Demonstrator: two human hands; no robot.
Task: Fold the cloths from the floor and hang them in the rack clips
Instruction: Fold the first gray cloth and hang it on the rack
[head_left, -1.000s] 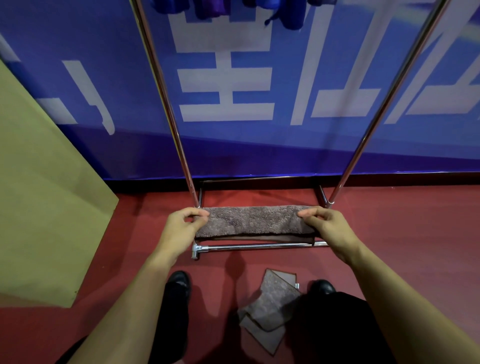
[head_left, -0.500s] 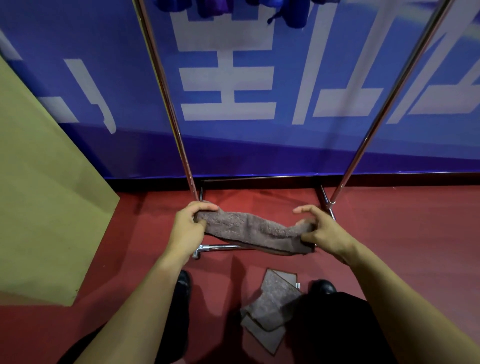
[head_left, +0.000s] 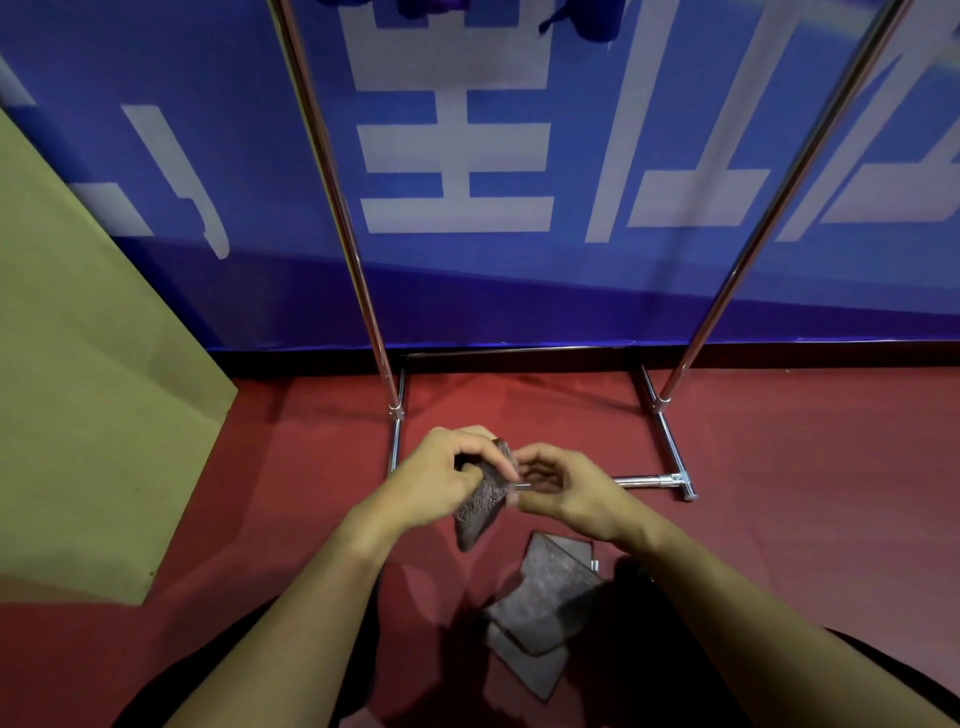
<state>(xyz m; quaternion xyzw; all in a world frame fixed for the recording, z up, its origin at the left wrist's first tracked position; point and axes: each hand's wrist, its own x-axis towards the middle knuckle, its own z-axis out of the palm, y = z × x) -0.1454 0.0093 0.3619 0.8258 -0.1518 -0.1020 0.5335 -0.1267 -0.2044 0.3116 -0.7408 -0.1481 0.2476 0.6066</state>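
A brown fluffy cloth (head_left: 480, 506), folded into a short hanging bundle, is gripped at its top by my left hand (head_left: 441, 480). My right hand (head_left: 563, 486) is beside it with curled fingers, its fingertips touching the cloth's upper edge; whether it pinches the cloth is unclear. Both hands are held above the red floor in front of the metal rack (head_left: 670, 480). More brown cloths (head_left: 550, 597) lie in a loose pile on the floor just below my hands. Blue clips (head_left: 587, 21) hang at the very top of the frame.
The rack's two slanted poles (head_left: 332, 208) rise left and right, with its base bars on the red floor. A blue banner wall (head_left: 467, 156) stands behind. A tan board (head_left: 88, 364) leans at the left. My dark shoes and trousers flank the cloth pile.
The cloth was stretched wide between both hands. My hands have come together, folding it in half, so it now hangs as a short bundle from my left hand.
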